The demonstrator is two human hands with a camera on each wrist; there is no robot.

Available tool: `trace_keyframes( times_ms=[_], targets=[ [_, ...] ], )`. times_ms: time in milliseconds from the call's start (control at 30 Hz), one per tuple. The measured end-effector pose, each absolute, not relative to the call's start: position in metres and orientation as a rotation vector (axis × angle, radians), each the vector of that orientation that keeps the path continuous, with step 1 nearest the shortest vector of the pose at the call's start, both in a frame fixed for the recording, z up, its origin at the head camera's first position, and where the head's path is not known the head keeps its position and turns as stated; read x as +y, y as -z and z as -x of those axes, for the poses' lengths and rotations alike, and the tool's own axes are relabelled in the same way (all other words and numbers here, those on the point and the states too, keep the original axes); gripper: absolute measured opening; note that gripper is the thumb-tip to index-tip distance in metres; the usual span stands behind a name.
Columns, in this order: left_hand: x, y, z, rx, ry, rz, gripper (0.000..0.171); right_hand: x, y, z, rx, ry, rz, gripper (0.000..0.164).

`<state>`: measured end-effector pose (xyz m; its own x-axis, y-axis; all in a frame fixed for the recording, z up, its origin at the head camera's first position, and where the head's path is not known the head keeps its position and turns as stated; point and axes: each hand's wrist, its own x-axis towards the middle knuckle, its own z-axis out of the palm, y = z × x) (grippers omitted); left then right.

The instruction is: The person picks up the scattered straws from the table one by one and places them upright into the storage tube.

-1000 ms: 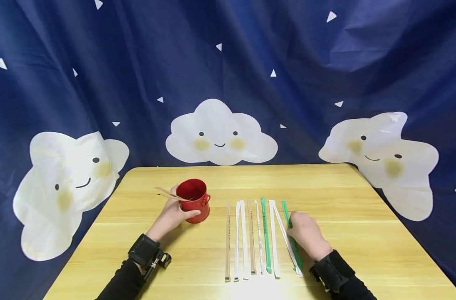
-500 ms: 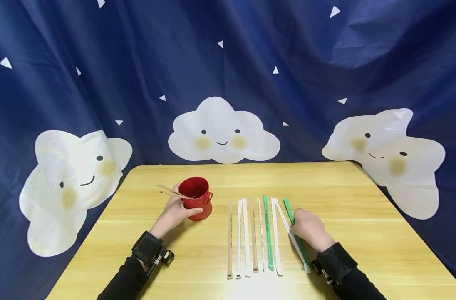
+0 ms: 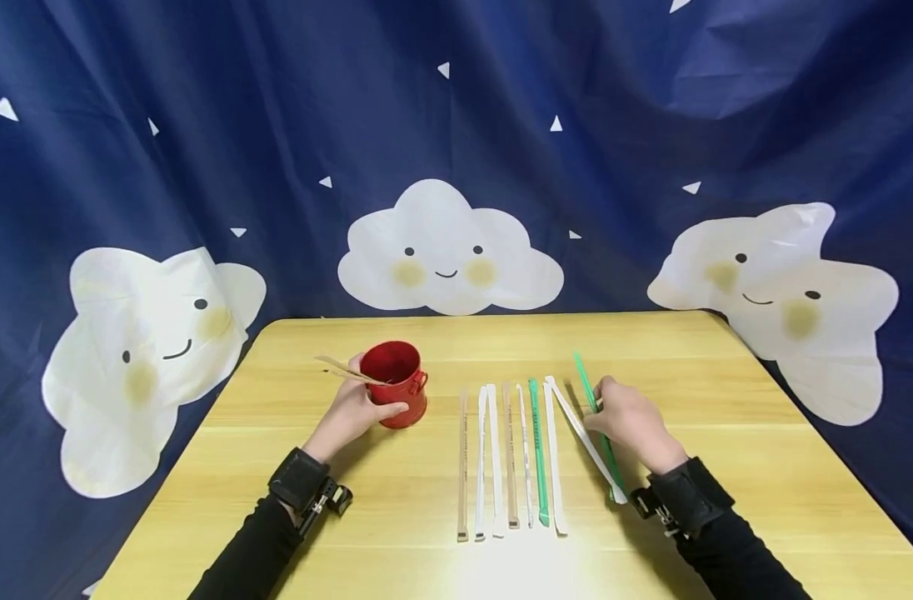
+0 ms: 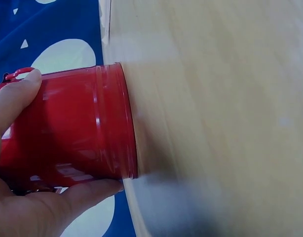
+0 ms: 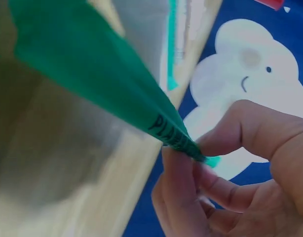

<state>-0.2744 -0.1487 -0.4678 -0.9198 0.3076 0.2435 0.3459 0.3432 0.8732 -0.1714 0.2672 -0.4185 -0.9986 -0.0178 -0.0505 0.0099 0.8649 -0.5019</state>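
Note:
My left hand (image 3: 351,412) grips a small red metal pail (image 3: 410,407) at the table's left, thumb and fingers on its sides. Brown paper-wrapped straws (image 3: 346,369) lean out over the pail's left rim. In the right wrist view, my right hand (image 5: 240,173) pinches a green paper-wrapped straw (image 5: 112,79) between thumb and fingertips; dark lettering shows on the wrapper. The head view has this straw tilted, its far end raised off the table. A white wrapped straw (image 3: 580,429) lies slanted just left of that hand.
Between the hands lies a row of wrapped straws: brown ones (image 3: 462,467), white ones (image 3: 497,475) and another green one (image 3: 539,458). They rest on a light wooden table (image 3: 396,517). A dark blue curtain (image 3: 291,100) with smiling clouds hangs behind the table.
My right hand has lifted the green straw from the table, its far end now tilted up. The near end of the slanted white straw has shifted right. My left hand still holds the pail.

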Motion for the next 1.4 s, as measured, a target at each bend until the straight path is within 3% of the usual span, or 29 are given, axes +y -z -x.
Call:
trace_keyframes(
  times_ms=[367,567,800,1400],
  targets=[
    [-0.149,0.468,0.276,-2.556,1.667,0.602,0.089,0.265,0.406,0.173,3.081,0.933,0.032,0.043],
    [-0.149,0.466,0.275,-2.563,1.668,0.598,0.089,0.259,0.4,0.165,3.105,1.014,0.072,0.041],
    [-0.149,0.467,0.275,-2.552,1.679,0.601,0.09,0.255,0.394,0.163,2.87,1.495,0.097,0.041],
    [-0.149,0.467,0.274,-2.548,1.685,0.608,0.091,0.249,0.388,0.158,3.082,1.504,0.118,0.037]
  ],
)
